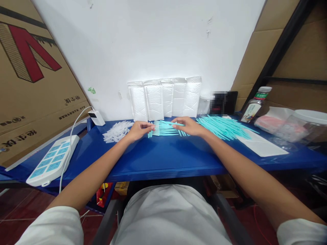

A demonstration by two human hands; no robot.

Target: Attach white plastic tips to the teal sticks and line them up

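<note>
Slim turquoise plastic sticks (pixel 167 132) lie side by side in a row on the blue table, between my two hands. My left hand (pixel 140 130) is at the row's left end, thumb and forefinger pinched together; what is between the fingertips is too small to make out. At the other end, my right hand (pixel 188 126) is closed on a turquoise stick (pixel 166 124) that points left above the row. A few short turquoise ends show under both hands. Left of my left hand is a heap of small translucent white pieces (pixel 117 131). A large pile of turquoise sticks (pixel 222 127) spreads right of my right hand.
White padded pouches (pixel 154 98) lean on the wall behind the row. A power strip (pixel 55 158) and a white plug-in adapter (pixel 97 117) sit at the left. To the right are a bottle (pixel 254 106), a clear tub (pixel 306 126) and a white sheet (pixel 265 144). Cardboard (pixel 33 78) stands left.
</note>
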